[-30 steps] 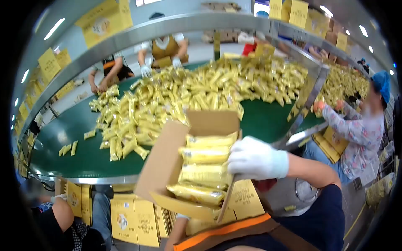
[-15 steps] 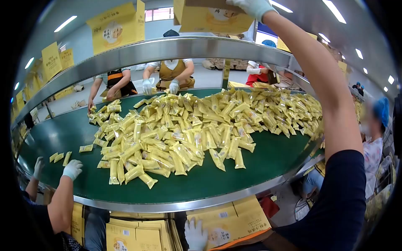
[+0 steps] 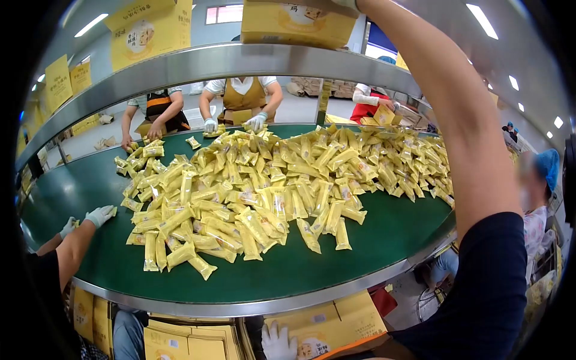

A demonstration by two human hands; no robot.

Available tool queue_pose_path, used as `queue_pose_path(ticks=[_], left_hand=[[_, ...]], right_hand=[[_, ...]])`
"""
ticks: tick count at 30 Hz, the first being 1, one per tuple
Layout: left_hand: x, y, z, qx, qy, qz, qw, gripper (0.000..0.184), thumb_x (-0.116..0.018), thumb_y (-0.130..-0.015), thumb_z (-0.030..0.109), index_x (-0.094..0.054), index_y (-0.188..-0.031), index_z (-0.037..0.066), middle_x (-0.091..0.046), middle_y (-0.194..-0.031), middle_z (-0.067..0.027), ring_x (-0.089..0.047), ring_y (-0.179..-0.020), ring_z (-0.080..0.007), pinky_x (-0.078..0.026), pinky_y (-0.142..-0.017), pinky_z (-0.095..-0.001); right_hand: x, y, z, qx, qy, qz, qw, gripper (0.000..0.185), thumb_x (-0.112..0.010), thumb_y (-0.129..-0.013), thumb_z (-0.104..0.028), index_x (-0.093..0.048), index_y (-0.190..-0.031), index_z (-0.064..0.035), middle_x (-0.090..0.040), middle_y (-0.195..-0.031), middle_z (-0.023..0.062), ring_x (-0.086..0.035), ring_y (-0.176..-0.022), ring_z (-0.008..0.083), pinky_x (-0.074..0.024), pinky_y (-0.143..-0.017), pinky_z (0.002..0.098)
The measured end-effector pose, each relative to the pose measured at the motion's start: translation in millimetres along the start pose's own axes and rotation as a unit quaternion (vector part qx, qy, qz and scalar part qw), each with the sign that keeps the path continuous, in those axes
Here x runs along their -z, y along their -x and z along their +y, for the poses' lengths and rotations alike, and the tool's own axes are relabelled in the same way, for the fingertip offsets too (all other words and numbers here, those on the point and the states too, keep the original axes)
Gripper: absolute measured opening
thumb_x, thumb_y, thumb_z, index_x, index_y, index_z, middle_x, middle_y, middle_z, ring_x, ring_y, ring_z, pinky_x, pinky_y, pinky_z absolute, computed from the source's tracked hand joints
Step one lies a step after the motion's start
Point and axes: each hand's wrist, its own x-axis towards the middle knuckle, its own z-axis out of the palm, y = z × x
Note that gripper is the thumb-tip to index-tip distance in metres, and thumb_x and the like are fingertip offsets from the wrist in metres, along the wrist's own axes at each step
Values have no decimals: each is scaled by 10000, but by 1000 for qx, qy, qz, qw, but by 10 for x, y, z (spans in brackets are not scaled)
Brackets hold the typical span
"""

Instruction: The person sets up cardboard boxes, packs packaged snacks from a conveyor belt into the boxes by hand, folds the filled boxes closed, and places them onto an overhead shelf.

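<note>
My left hand (image 3: 279, 343), in a white glove, lies with fingers apart on a printed yellow carton (image 3: 345, 318) at the bottom of the view. My right arm reaches up across the right side. At the top edge my gloved right hand (image 3: 349, 4) is mostly cut off by the frame, but it grips the rim of another yellow carton (image 3: 294, 24) at the metal shelf (image 3: 210, 66). Beyond my hands, a large heap of yellow-wrapped snack packets (image 3: 264, 192) covers much of the green table (image 3: 336, 270).
At left, a co-worker's gloved hand (image 3: 100, 216) touches the table near a packet. Across it, two people handle packets, and another in red (image 3: 369, 105) holds a carton. Stacked flat cartons (image 3: 192, 342) lie below the front edge. A person in a blue cap (image 3: 546, 168) is at right.
The carton in my right hand has come down against the shelf edge. My left hand stays on the lower carton. The left co-worker's hands have moved farther over the table.
</note>
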Motion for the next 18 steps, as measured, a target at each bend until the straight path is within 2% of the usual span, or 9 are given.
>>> queue_pose_path(ticks=[2, 5, 7, 11, 12, 13, 14, 17, 18], left_hand=[[228, -55, 174, 51, 24, 3, 998, 442, -609, -826, 337, -630, -1193, 91, -513, -1382, -201, -391, -1315, -484, -336, -1104, -551], [160, -40, 168, 87, 38, -24, 995, 479, -607, -834, 364, -611, -1246, 120, -469, -1437, -181, -360, -1344, -474, -330, -1106, -543], [17, -7, 124, 83, 23, -18, 996, 507, -604, -839, 379, -586, -1283, 135, -456, -1451, -169, -348, -1357, -459, -338, -1097, -542], [-161, 64, 85, 77, 27, 4, 997, 555, -610, -838, 410, -545, -1334, 171, -412, -1491, -128, -292, -1406, -433, -352, -1082, -540], [-247, 111, 69, 160, 273, 25, 948, 552, -607, -838, 419, -548, -1332, 179, -410, -1490, -113, -298, -1402, -424, -356, -1072, -548], [-369, 158, 49, 231, 499, 44, 834, 550, -605, -839, 428, -551, -1330, 188, -408, -1489, -98, -305, -1397, -415, -360, -1062, -556], [-417, 135, 57, 286, 692, 60, 660, 547, -602, -840, 437, -554, -1328, 196, -407, -1489, -82, -311, -1393, -406, -364, -1052, -564], [-417, 93, 60, 263, 689, 47, 674, 536, -584, -843, 460, -561, -1324, 224, -401, -1477, -50, -353, -1358, -348, -373, -1012, -590], [-359, 64, 58, 206, 497, 49, 842, 536, -587, -840, 458, -561, -1323, 227, -425, -1451, -56, -386, -1322, -337, -378, -1004, -589]], right_hand=[[-65, 18, -18, -8, 8, 36, 999, 410, -723, -791, -338, -680, -1061, -32, -692, -1091, 192, -648, -1007, 344, -496, -878, 400], [-66, 14, -93, -18, -21, 61, 998, 384, -729, -787, -308, -680, -1048, -30, -696, -1075, 187, -653, -995, 341, -501, -869, 399], [-49, -29, -77, -18, -44, 76, 996, 372, -732, -787, -290, -677, -1046, -29, -697, -1065, 187, -655, -989, 341, -503, -865, 398], [-51, -167, -67, -19, -4, 123, 992, 382, -735, -796, -279, -669, -1080, -33, -698, -1059, 193, -659, -983, 336, -507, -868, 393], [-71, -172, -63, -28, -13, 118, 993, 380, -735, -798, -282, -672, -1079, -35, -700, -1057, 190, -661, -982, 332, -507, -868, 390], [-57, -183, -46, -39, -21, 113, 993, 377, -734, -801, -285, -675, -1078, -37, -702, -1054, 186, -663, -981, 327, -507, -868, 387], [-26, -188, -56, -48, -27, 109, 993, 375, -734, -803, -288, -679, -1077, -39, -704, -1051, 182, -665, -980, 323, -508, -868, 384], [-3, -245, -71, -45, 11, 119, 992, 363, -734, -807, -298, -692, -1056, -38, -708, -1032, 185, -670, -968, 310, -509, -865, 382], [14, -241, -71, -44, 25, 122, 991, 360, -734, -806, -298, -694, -1052, -37, -709, -1028, 186, -671, -964, 311, -509, -864, 383]])
